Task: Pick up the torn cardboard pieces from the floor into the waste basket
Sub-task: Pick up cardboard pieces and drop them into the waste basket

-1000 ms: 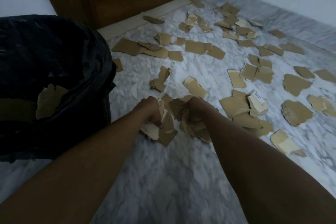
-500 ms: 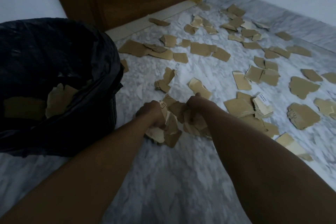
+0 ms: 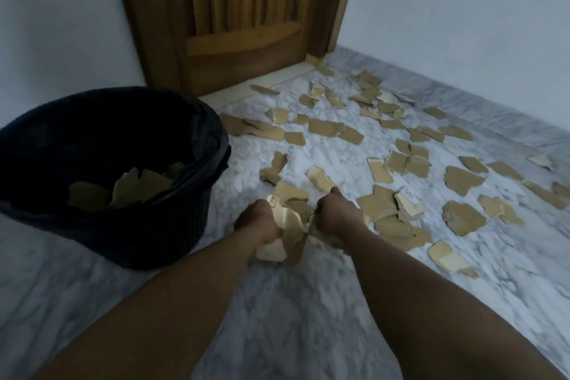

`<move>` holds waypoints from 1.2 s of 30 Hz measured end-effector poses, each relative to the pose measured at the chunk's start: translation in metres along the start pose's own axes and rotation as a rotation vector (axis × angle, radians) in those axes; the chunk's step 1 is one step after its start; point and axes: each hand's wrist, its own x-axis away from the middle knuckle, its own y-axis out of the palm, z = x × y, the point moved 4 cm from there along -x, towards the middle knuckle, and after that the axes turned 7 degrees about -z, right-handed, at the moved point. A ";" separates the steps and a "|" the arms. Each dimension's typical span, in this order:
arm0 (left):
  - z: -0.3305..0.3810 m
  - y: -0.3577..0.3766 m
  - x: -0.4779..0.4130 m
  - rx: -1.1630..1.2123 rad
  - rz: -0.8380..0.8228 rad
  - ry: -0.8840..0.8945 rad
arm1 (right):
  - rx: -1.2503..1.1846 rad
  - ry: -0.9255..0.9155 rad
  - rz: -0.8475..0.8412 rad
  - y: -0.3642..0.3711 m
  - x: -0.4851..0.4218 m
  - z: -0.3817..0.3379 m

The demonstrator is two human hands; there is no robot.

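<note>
Left hand (image 3: 257,222) and right hand (image 3: 336,216) are side by side, low over the marble floor (image 3: 293,318). Both fists are curled tight, and each grips its own side of one bunch of torn cardboard (image 3: 291,227) squeezed between them. The bunch pokes up past the knuckles and hangs down below the left hand; a small white label shows at its top edge beside that hand. Cannot tell if the lowest scrap touches the floor.

Waste basket (image 3: 160,237) stands upright to the left of the hands, near the left forearm but apart from it, with a black liner folded over the rim. Pieces already in the basket (image 3: 138,187) lie flat at the bottom, brown side up.

Loose cardboard pieces (image 3: 462,179) are spread over the floor ahead and to the right of the hands, from just past the fingers out to the far wall (image 3: 462,25). Nearest ones:
- a pale curled scrap (image 3: 320,177) just beyond the right hand
- a labelled stack (image 3: 407,203) just right of the right hand, on top of other flat brown pieces

A few pieces lie right of the right forearm, apart from it. Wooden door (image 3: 240,25) is behind the basket — some scraps sit near its sill.
</note>
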 end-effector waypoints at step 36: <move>-0.126 -0.368 0.149 0.239 0.445 0.182 | -0.370 -0.377 0.244 -0.180 0.082 -0.319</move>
